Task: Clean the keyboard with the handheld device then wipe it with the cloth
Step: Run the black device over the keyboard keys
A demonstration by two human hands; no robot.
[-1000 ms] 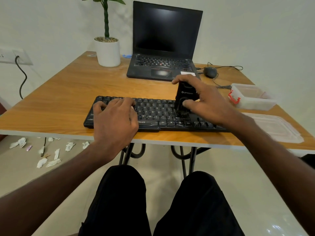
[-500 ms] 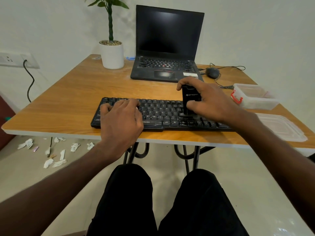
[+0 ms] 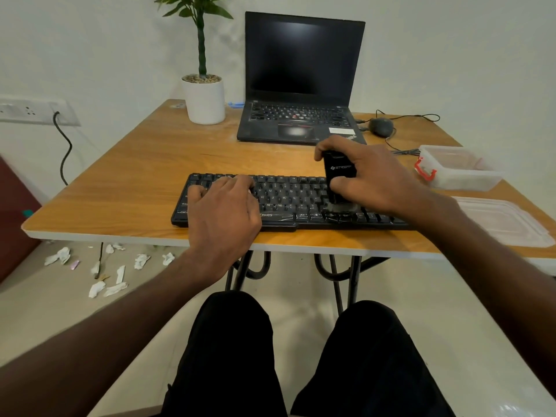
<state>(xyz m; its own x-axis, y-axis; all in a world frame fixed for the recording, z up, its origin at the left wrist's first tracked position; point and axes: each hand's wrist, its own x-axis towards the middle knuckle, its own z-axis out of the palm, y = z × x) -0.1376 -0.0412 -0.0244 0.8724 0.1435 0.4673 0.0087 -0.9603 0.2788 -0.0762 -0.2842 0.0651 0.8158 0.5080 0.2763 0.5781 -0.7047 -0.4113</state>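
Note:
A black keyboard [image 3: 288, 200] lies near the front edge of the wooden table [image 3: 126, 182]. My right hand [image 3: 376, 179] grips a black handheld device [image 3: 338, 176] that stands upright, its lower end down on the right part of the keys. My left hand [image 3: 222, 209] rests on the keyboard's left half, fingers lying over the keys. No cloth shows in view.
Behind the keyboard stands an open black laptop [image 3: 301, 85], with a white plant pot [image 3: 204, 99] to its left and a wired mouse [image 3: 381, 127] to its right. A clear plastic box [image 3: 457, 170] and its lid [image 3: 499, 221] lie at the right. Paper scraps [image 3: 102, 272] litter the floor.
The device in my right hand has shifted slightly right along the keys. My left hand stays on the keyboard's left half. The camera has tilted a little.

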